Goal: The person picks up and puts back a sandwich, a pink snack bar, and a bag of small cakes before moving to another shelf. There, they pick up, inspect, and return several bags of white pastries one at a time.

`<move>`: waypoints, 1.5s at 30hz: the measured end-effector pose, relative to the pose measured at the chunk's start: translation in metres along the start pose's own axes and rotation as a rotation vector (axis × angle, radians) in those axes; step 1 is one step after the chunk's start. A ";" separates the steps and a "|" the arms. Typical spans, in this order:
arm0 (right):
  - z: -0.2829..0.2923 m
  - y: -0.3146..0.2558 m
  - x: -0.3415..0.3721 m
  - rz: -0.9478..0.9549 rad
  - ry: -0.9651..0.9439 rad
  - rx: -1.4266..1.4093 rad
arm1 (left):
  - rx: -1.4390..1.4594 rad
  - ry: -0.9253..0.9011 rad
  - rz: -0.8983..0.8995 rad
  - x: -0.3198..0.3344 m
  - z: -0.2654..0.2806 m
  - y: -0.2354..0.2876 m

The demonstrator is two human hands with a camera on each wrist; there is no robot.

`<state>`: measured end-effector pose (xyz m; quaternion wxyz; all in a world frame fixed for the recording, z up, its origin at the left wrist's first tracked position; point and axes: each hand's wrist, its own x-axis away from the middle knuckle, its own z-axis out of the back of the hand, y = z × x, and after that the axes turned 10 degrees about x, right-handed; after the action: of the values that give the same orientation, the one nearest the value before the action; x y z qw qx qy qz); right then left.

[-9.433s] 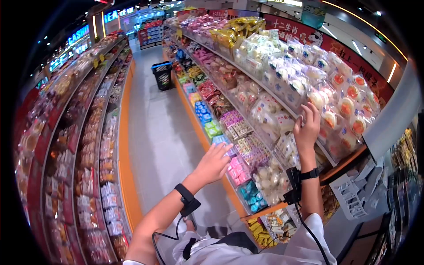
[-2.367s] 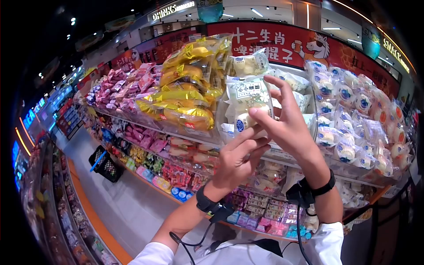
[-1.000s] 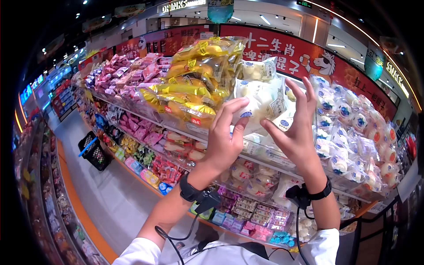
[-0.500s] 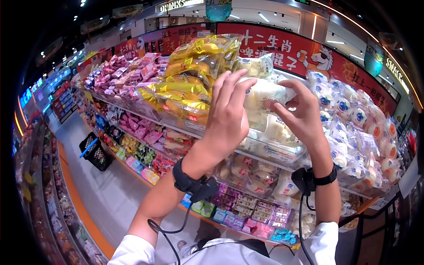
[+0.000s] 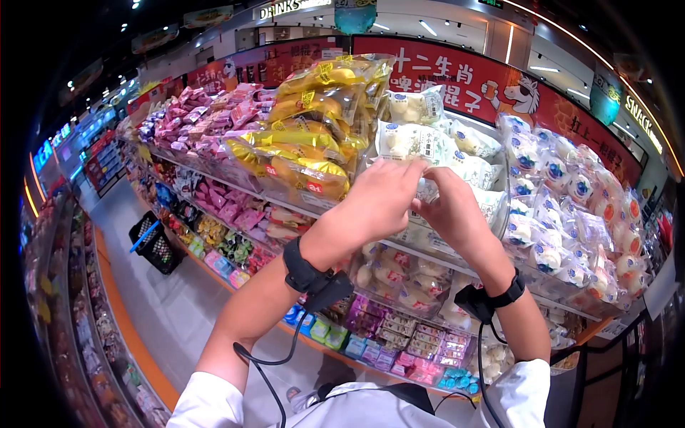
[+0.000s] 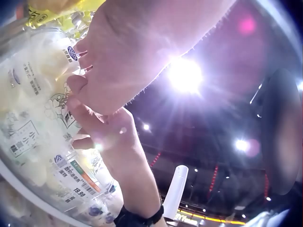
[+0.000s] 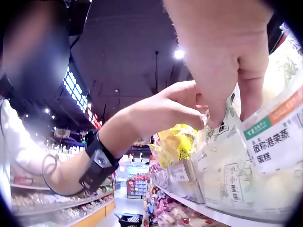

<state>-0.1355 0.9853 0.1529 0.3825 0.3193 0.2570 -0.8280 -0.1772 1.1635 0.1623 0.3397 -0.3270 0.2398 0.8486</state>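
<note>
My hands meet low over a clear bin of white-wrapped small cakes in the head view. The left hand comes in from the left with its fingers curled. Beside it, the right hand has its thumb and fingertips brought together. Between them the fingertips pinch the printed wrapper of a cake packet, most of which the hands cover. The left thumb lies close to the right hand's fingertips. Just behind the hands another white cake packet lies on the pile.
Yellow-wrapped bread packets are heaped left of the bin, pink packets farther left. Round cakes in clear wrap fill the bin at right. A price label fronts the bin. A black basket stands in the aisle.
Earlier my hands were empty, farther along the shelf. Then they held a white cake packet up over the bin. Since half a second ago they have come down and together at the pile.
</note>
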 end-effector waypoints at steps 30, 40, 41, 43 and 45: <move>0.035 0.019 -0.103 -0.040 -0.277 0.077 | 0.040 0.388 -0.045 -0.001 0.000 -0.005; 0.063 0.032 -0.092 -0.048 -0.677 -0.171 | -0.206 0.319 -0.034 -0.017 -0.010 -0.013; 0.068 0.031 -0.092 -0.070 -0.720 -0.233 | -0.174 0.302 -0.002 -0.020 -0.009 -0.015; 0.072 0.036 -0.096 -0.085 -0.768 -0.053 | -0.110 0.265 0.061 -0.028 -0.009 -0.016; 0.078 0.042 -0.096 -0.138 -0.840 -0.013 | -0.080 0.286 0.054 -0.030 -0.011 -0.019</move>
<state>-0.0796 0.9536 0.2671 0.3999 -0.0662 0.1048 -0.9081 -0.1424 1.1562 0.1734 0.2660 -0.4514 0.2605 0.8110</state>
